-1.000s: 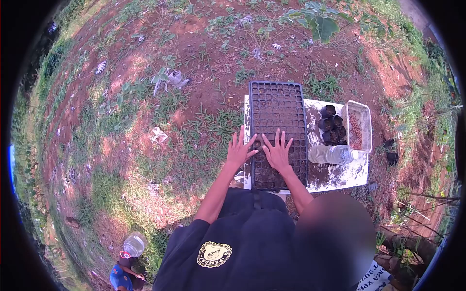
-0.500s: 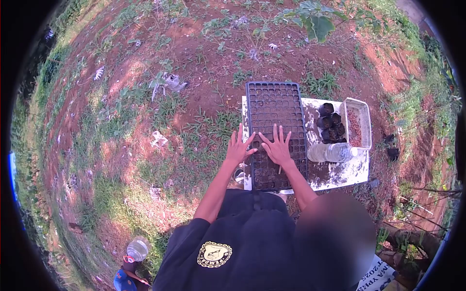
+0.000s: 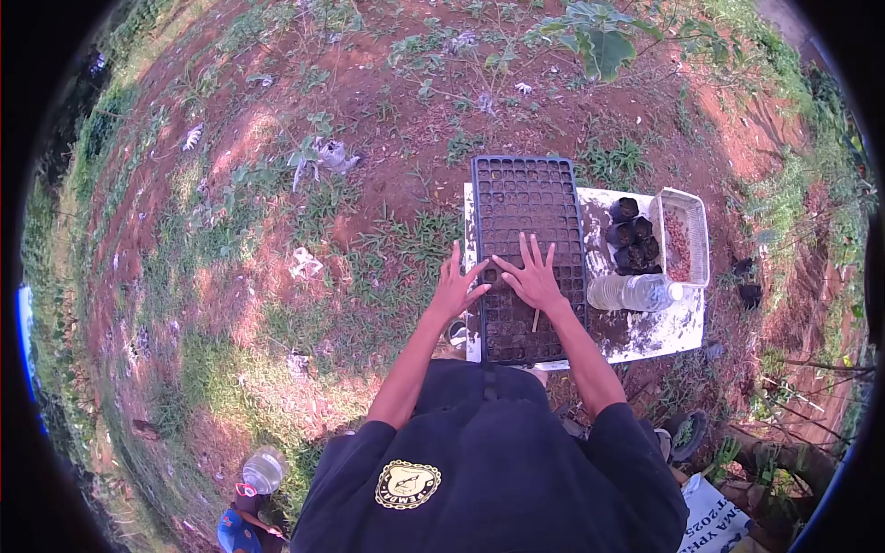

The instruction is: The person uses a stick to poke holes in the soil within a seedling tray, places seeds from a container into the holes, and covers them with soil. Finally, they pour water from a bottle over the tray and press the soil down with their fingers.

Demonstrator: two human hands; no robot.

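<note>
A black seedling tray [image 3: 525, 221] with many small square cells lies lengthwise before me, dark soil in its cells. My left hand [image 3: 456, 288] is open over the tray's left edge, fingers spread, its thumb reaching onto the cells. Over the middle of the tray my right hand [image 3: 532, 276] is also open, with fingers fanned out and palm down. The two hands are close together, index fingertip near thumb tip. A thin pale stick [image 3: 536, 320] stands in the cells just below my right palm.
The tray rests on a soil-smeared white board [image 3: 678, 336]. To its right are a clear plastic bottle [image 3: 631, 292] on its side, several black pots [image 3: 631, 247] and a white basket [image 3: 705, 240] with reddish bits. A person [image 3: 241, 530] with a large clear jug [image 3: 265, 470] is at lower left.
The view has shifted slightly, and the blurred dark shape over my right upper arm is gone. Both hands stay spread over nearly the same part of the tray.
</note>
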